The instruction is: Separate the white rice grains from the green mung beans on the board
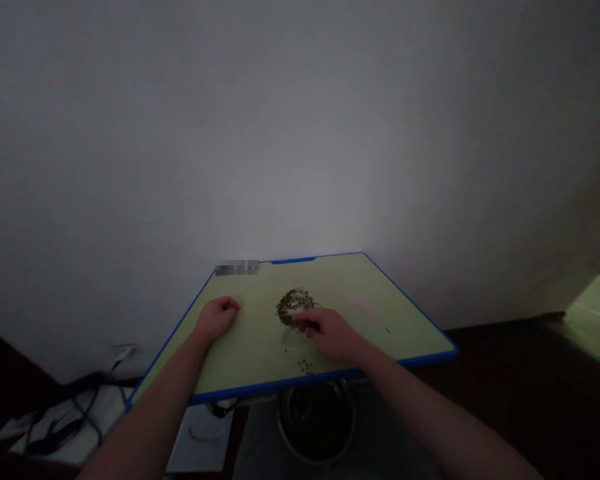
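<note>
A small heap of dark greenish beans or seeds (pixel 285 308) lies in the middle of the pale yellow-green board (pixel 260 353), with whitish grains (pixel 295 310) among them. My right hand (pixel 327 331) is at the heap's near right edge, thumb and fingertips pinched together. Whatever is between those fingertips is too small to make out. My left hand (pixel 217 317) rests on the board's left side, apart from the heap, its fingers curled in and nothing visible in them. Several loose beans (pixel 305 367) lie near the front edge. Pale grains (pixel 366 307) are spread thinly to the right.
A blue rim edges the board, which stands against a grey wall (pixel 300 133). Below its front edge is a round metal pot (pixel 317 423). A white square object (pixel 200 437) and dark cables (pixel 83 407) are at lower left. A small dark sliver (pixel 388 331) lies right.
</note>
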A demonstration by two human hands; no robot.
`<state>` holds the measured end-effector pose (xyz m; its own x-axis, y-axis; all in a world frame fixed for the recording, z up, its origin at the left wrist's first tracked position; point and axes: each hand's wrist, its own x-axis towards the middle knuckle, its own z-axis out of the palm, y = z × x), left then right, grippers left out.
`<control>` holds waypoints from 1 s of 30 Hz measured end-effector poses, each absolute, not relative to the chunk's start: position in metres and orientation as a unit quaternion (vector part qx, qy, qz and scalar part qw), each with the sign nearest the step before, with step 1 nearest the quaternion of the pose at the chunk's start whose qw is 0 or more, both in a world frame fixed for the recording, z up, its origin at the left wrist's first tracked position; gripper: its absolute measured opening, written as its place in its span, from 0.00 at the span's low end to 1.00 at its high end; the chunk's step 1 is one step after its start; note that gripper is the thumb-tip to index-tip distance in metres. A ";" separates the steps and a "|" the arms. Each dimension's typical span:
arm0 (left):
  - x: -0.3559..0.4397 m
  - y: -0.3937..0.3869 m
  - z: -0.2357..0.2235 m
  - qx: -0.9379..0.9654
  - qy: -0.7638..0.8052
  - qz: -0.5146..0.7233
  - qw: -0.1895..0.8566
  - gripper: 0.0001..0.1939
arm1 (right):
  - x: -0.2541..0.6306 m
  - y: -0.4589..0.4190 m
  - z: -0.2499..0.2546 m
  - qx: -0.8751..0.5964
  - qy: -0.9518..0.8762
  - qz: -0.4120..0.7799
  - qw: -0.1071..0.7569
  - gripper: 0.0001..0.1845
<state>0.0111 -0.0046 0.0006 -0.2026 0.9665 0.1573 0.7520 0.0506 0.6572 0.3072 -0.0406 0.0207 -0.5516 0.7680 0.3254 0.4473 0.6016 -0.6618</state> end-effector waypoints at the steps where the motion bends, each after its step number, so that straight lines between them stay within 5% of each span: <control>1: 0.011 -0.004 0.001 0.610 0.705 0.320 0.166 0.10 | 0.299 -0.038 0.022 -0.351 -0.849 0.257 0.300 0.19; 13: 0.012 -0.005 0.003 0.615 0.708 0.310 0.155 0.11 | 0.283 -0.030 0.014 -0.292 -0.898 0.250 0.212 0.20; 30: 0.012 -0.005 0.002 0.620 0.707 0.305 0.151 0.11 | 0.272 -0.030 0.017 -0.301 -0.901 0.226 0.215 0.18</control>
<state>0.0120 -0.0047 0.0023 -0.1851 0.9688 0.1650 0.7838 0.0443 0.6194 0.2723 -0.0304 0.0175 -0.7267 0.6391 0.2520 0.4447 0.7172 -0.5365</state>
